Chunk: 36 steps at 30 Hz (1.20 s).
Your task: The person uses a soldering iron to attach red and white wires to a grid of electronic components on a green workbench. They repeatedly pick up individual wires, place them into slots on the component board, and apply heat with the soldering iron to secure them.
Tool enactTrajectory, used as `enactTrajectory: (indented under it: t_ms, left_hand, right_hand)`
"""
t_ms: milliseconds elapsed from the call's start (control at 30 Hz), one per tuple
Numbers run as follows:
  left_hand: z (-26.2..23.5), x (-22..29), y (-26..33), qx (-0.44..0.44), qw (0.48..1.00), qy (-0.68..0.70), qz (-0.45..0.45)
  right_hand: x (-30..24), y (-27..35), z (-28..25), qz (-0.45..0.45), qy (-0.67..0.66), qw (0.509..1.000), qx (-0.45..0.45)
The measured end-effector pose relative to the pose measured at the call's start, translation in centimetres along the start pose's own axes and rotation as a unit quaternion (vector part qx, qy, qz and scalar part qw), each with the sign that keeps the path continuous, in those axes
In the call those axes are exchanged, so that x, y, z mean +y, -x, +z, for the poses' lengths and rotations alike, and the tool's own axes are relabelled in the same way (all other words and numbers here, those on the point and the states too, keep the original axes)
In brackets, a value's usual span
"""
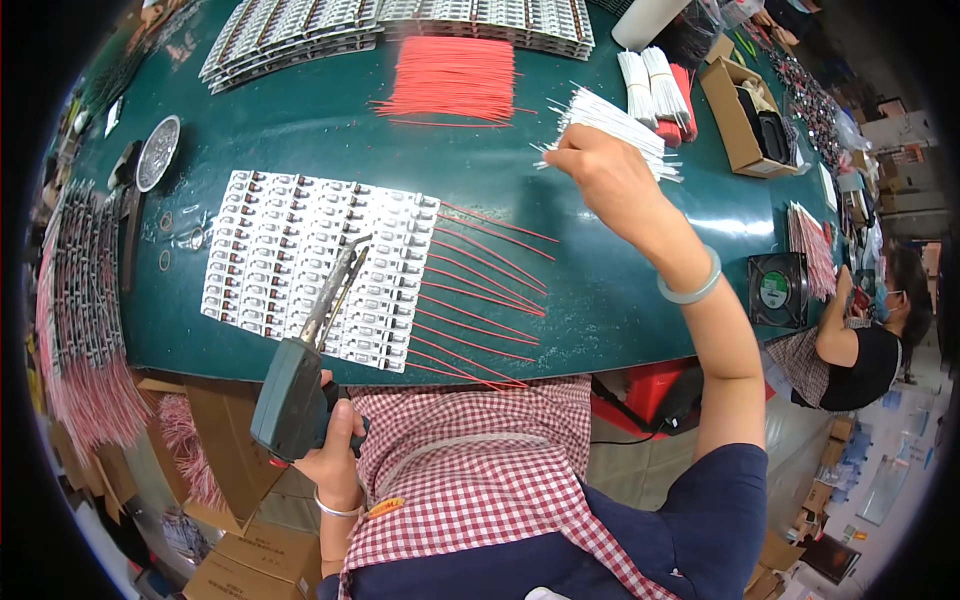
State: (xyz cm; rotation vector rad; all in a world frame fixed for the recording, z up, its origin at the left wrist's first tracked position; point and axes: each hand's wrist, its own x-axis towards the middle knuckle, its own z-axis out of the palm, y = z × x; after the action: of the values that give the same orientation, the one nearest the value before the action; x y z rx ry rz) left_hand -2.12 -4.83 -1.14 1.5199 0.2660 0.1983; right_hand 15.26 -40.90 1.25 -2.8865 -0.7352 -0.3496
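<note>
My left hand [335, 455] is wrapped around the grip of a dark green soldering gun [285, 390]. Its long metal tip slants up over a panel of small white circuit boards [390, 215] lying on the table. Along the panel's right edge, several thin red wires [485, 290] fan out to the right. My right hand [612, 185] is at the near left end of a pile of white wires [610, 115], thumb and fingers pinched together by the wire ends. It appears to grip a white wire, though the fingers partly hide it.
A stack of red wires [455, 80] lies beyond the panel, before stacked board panels [300, 30]. Right of the white wires are wire bundles [655, 85] and a cardboard box [735, 120]. A small fan [778, 290] stands at the right edge. A round metal dish [158, 153] is left; a co-worker [865, 345] sits right.
</note>
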Motion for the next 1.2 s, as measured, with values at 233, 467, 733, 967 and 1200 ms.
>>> enactTrajectory:
  t_ms: [233, 467, 733, 967, 1200]
  left_hand:
    - [0.6, 0.9, -0.2, -0.012, 0.999, 0.024, -0.035]
    - [-0.1, 1.1, -0.4, 0.003, 0.997, 0.041, -0.062]
    - [2.5, 2.3, -1.8, -0.002, 0.996, 0.055, -0.063]
    - [3.5, 2.1, -3.4, -0.056, 0.997, -0.003, -0.058]
    - [3.4, 0.4, -3.4, -0.089, 0.990, -0.108, -0.029]
  right_hand:
    - [-3.2, -3.3, -0.7, -0.097, 0.117, 0.971, -0.185]
    - [-4.6, -4.8, 0.2, -0.098, 0.153, 0.950, -0.253]
    - [-5.8, -3.9, -0.5, -0.097, 0.078, 0.981, -0.148]
    - [-8.7, -1.2, 5.4, -0.008, -0.190, 0.974, 0.120]
    - [-9.6, -0.8, 7.2, -0.001, -0.199, 0.968, 0.152]
